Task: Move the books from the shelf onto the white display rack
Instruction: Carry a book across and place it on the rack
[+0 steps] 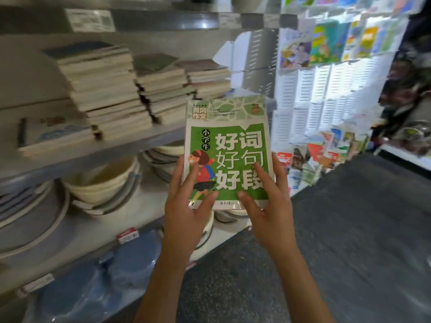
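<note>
Both hands, left hand [186,206] and right hand [268,203], hold a green book [233,141] mid-frame. Book stacks [112,89] fill the shelf [130,145] upper left. The white rack [314,89] stands upper right over dark floor [349,229]

The book [227,150] has a green cover with big white characters, a pale leaf pattern across its top and a cartoon girl in red (her skirt black with white dots). The display rack [310,89] is white and slotted. The bowls [102,183] are cream.
</note>
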A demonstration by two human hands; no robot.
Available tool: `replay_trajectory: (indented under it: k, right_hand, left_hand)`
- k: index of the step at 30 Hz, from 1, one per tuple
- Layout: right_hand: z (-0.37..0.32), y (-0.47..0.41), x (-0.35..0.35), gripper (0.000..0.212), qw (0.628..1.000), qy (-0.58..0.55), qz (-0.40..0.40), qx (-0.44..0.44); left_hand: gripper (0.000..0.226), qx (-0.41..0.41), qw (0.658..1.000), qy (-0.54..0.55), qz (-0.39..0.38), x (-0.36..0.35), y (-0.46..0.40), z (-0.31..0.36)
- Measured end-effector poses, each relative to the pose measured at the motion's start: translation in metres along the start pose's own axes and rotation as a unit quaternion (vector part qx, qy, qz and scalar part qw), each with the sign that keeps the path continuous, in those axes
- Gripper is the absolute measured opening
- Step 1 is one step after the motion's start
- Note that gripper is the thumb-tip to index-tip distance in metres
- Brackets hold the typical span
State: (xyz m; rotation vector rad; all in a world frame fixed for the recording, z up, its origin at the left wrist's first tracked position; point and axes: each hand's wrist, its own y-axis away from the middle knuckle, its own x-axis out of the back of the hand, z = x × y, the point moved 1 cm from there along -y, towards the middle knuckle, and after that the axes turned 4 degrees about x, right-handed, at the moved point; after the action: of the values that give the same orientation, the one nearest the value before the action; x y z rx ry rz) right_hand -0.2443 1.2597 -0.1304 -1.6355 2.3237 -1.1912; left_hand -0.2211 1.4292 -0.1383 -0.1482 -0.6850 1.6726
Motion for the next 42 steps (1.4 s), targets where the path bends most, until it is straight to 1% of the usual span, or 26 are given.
replay_trajectory:
  k: [3, 6, 13, 16, 19, 22, 26, 30, 34, 37, 39, 42]
  right_hand:
    - [0.017, 0.008, 0.046, 0.061, 0.999, 0.024, 0.029, -0.027]
    - [0.033, 0.011, 0.084, 0.061, 0.996, 0.030, 0.060, -0.056]
    - [0.087, 0.008, 0.153, 0.062, 0.985, 0.067, 0.116, -0.107]
    - [0.118, -0.004, 0.179, 0.064, 0.976, 0.110, 0.138, -0.130]
    - [0.149, -0.025, 0.204, 0.066, 0.966, 0.137, 0.163, -0.146]
    - [0.182, -0.056, 0.229, 0.065, 0.956, 0.159, 0.180, -0.166]
    - [0.227, -0.111, 0.262, 0.065, 0.947, 0.176, 0.208, -0.168]
    - [0.270, -0.157, 0.288, 0.066, 0.938, 0.182, 0.234, -0.181]
    - [0.311, -0.178, 0.319, 0.067, 0.920, 0.202, 0.257, -0.217]
    - [0.343, -0.187, 0.342, 0.066, 0.911, 0.218, 0.271, -0.223]
    - [0.368, -0.196, 0.360, 0.066, 0.906, 0.210, 0.285, -0.231]
    - [0.410, -0.213, 0.388, 0.067, 0.902, 0.195, 0.298, -0.243]
  left_hand:
    - [0.064, -0.013, 0.999, 0.016, -0.041, -0.045, 0.004, 0.017]
    - [0.065, -0.038, 0.996, 0.019, -0.082, -0.086, 0.002, 0.033]
    - [0.064, -0.052, 0.981, 0.069, -0.172, -0.187, -0.008, 0.051]
    - [0.066, -0.051, 0.973, 0.095, -0.202, -0.238, -0.022, 0.055]
    - [0.067, -0.064, 0.965, 0.122, -0.225, -0.292, -0.044, 0.051]
    - [0.071, -0.055, 0.953, 0.156, -0.254, -0.350, -0.074, 0.052]
    - [0.068, -0.086, 0.946, 0.166, -0.266, -0.423, -0.126, 0.059]
    - [0.071, -0.092, 0.937, 0.175, -0.289, -0.488, -0.169, 0.064]
    - [0.070, -0.107, 0.926, 0.176, -0.318, -0.553, -0.186, 0.067]
    - [0.069, -0.114, 0.914, 0.177, -0.346, -0.600, -0.196, 0.073]
    - [0.068, -0.125, 0.910, 0.173, -0.356, -0.634, -0.202, 0.077]
    - [0.070, -0.119, 0.907, 0.166, -0.369, -0.689, -0.212, 0.079]
